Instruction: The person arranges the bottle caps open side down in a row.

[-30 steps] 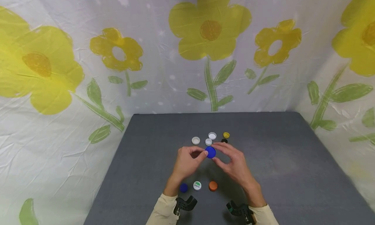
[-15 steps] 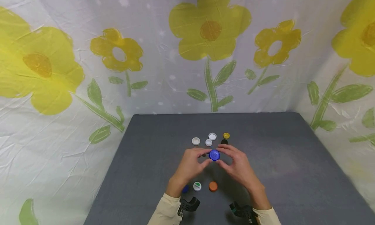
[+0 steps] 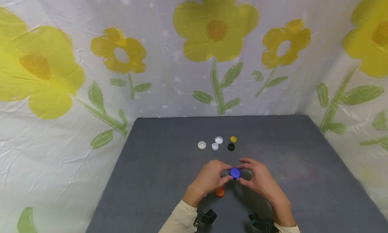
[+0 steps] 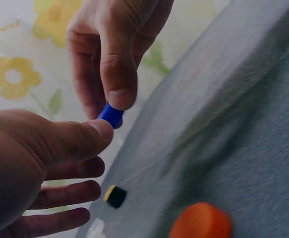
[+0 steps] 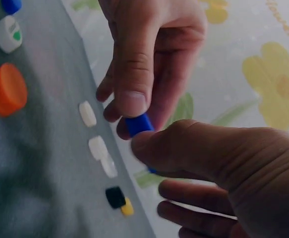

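A blue bottle cap (image 3: 234, 173) is held up over the table between both hands, its round face toward the head camera. My left hand (image 3: 209, 175) pinches its left side with thumb and forefinger. From the other side, thumb and fingertips of my right hand (image 3: 262, 179) pinch the same cap. In the left wrist view only a narrow band of the blue cap (image 4: 111, 115) shows between the thumbs. An orange cap (image 3: 220, 192) lies on the table below the hands. Close to it, in the right wrist view, are a white cap with a green mark (image 5: 9, 34) and another blue cap (image 5: 10, 5).
Farther back on the dark grey table (image 3: 157, 152) lie three white caps (image 3: 201, 145), a yellow cap (image 3: 233, 139) and a black cap (image 3: 231, 146). A flower-printed curtain (image 3: 169, 85) surrounds the table's back and sides.
Both hands have moved right and nearer with the blue cap, which was first held mainly by the left hand. The left arm now covers the blue and most of the green-marked white cap.
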Motion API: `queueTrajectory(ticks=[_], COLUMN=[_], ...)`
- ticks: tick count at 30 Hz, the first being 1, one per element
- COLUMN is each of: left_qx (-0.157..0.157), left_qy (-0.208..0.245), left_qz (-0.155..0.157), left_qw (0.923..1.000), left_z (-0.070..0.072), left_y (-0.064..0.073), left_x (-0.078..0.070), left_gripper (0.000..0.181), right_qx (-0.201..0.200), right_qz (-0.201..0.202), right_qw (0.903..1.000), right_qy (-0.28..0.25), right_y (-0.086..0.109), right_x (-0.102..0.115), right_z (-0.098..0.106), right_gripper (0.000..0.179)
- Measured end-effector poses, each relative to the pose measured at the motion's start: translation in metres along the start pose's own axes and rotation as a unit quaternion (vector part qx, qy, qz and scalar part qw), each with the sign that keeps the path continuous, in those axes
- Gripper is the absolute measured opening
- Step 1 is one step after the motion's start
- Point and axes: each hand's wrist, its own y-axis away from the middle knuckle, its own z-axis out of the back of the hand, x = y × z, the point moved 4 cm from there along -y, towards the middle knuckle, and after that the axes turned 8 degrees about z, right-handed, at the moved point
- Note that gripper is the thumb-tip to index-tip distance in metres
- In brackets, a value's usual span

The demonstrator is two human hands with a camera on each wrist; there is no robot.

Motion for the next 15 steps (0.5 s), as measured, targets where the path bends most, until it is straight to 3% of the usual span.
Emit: queueTrajectory(ticks=[5, 15], left_qx=[0.033, 0.049], left_qy=[-0.037, -0.101], left_qz=[-0.016, -0.053], left_qw=[0.9986, 0.9923], left_z=[-0.015, -0.037], left_y=[0.000, 0.002], left_x=[-0.011, -0.020], left_gripper=[0.033, 0.019], right_qx=[0.043, 0.086], right_qz=[-0.034, -0.070], right_qw=[0.9983, 0.9939], right_qy=[0.019, 0.002], right_y=[0.012, 0.025], right_x=[-0.009, -0.018], right_z=[-0.005, -0.018], right_gripper=[0.034, 0.029])
